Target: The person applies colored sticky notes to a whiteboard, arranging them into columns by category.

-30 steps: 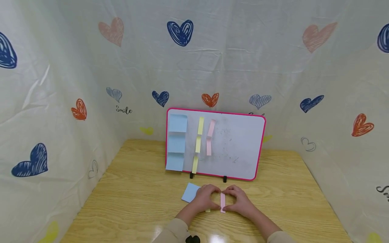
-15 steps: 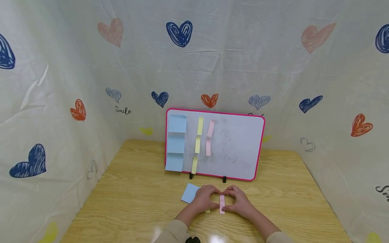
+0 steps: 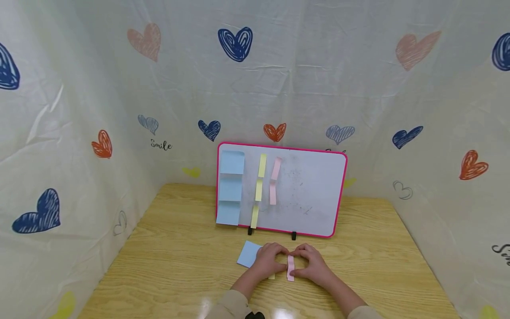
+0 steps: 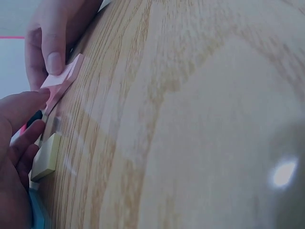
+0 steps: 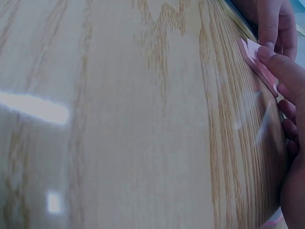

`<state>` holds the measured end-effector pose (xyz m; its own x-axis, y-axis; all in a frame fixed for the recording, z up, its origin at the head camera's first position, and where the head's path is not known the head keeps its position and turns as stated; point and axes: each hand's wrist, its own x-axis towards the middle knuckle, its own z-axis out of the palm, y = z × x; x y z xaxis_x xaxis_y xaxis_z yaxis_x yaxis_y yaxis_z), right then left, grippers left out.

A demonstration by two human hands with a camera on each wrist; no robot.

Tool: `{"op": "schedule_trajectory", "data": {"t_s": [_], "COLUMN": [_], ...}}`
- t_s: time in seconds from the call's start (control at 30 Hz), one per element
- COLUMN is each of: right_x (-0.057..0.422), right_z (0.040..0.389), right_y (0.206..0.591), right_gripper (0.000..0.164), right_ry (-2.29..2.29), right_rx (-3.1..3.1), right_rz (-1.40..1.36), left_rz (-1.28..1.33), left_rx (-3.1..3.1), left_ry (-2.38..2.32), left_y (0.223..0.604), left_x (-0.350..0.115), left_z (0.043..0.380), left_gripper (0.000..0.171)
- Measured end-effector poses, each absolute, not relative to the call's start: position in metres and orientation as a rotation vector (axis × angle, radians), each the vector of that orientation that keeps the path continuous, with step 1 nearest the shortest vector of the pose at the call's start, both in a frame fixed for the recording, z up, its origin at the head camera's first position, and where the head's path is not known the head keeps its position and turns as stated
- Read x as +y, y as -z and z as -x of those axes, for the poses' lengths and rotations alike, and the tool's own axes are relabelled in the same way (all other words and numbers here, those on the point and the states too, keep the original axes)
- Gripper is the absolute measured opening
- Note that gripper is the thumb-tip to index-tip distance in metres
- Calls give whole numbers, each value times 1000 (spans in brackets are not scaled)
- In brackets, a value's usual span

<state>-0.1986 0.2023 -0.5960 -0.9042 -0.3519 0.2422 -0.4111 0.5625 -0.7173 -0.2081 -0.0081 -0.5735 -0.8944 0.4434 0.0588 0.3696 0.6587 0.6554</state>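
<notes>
Both hands meet at a narrow pink sticky note pad (image 3: 291, 265) on the table, below the whiteboard. My right hand (image 3: 314, 264) pinches the pad's top sheet near its lower end; the right wrist view shows that sheet (image 5: 253, 47) bent up under the thumb. From the other side, my left hand (image 3: 271, 261) holds the pad between thumb and forefinger. A yellow sticky note pad (image 4: 46, 157) lies under the left palm, mostly hidden in the head view. Beside that hand is a blue sticky note pad (image 3: 248, 253), partly covered.
A pink-framed whiteboard (image 3: 314, 190) stands behind the hands on black feet (image 3: 294, 235). On it hang columns of blue notes (image 3: 231, 187), yellow strips (image 3: 259, 189) and two pink strips (image 3: 272, 194). The wooden table (image 3: 179, 266) is backed by a heart-printed curtain (image 3: 303, 88).
The top sheet of the pink pad has lifted and bent under the right thumb. Both hands have stayed nearly in place.
</notes>
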Motion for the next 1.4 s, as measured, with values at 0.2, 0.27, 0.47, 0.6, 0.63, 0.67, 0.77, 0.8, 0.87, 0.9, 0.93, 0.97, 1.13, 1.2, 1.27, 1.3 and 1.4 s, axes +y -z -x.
{"op": "schedule_trajectory", "data": {"t_s": [0.2,0.27,0.47,0.6,0.63,0.67,0.77,0.8,0.87,0.9,0.93,0.97,1.13,1.2,1.27,1.3,1.4], "right_x": [204,206,211,212,212,211,210,210,208,208,207,206,204,200,197,195,192], "right_z": [198,198,199,200,200,200,200,200,200,200,200,200,200,195,191,188,183], "right_y": [594,594,594,595,596,597,599,600,600,601,601,602,600,588,576,570,556], "right_gripper": [53,56,61,59,56,53,42,37,28,24,20,17,9,6,5,5,4], "right_ry": [-1313,-1324,-1384,-1410,-1413,-1409,-1417,-1427,-1439,-1450,-1455,-1462,-1496,-1514,-1512,-1507,-1516], "right_rx": [-2722,-2731,-2753,-2694,-2672,-2647,-2604,-2600,-2603,-2616,-2624,-2634,-2688,-2704,-2709,-2710,-2682], "right_rz": [-676,-692,-759,-817,-829,-838,-828,-812,-775,-748,-731,-708,-620,-598,-597,-596,-602], "left_rz": [-682,-686,-695,-697,-690,-685,-674,-676,-671,-668,-667,-671,-661,-653,-654,-655,-661], "left_rx": [2801,2813,2841,2864,2865,2867,2872,2874,2872,2870,2868,2868,2863,2863,2867,2868,2873], "left_ry": [-1041,-1041,-1039,-1029,-1030,-1029,-1013,-1007,-995,-992,-989,-983,-966,-952,-933,-924,-901], "left_y": [576,576,579,581,581,581,582,582,582,582,582,582,581,579,578,578,577], "left_x": [-7,-7,-7,-5,-5,-5,-4,-3,-3,-3,-3,-3,-3,-3,-2,-2,-2], "left_z": [209,209,210,211,211,211,211,210,210,210,210,210,209,209,208,208,208], "left_gripper": [28,27,25,24,24,24,27,28,32,34,36,38,41,41,42,42,44]}}
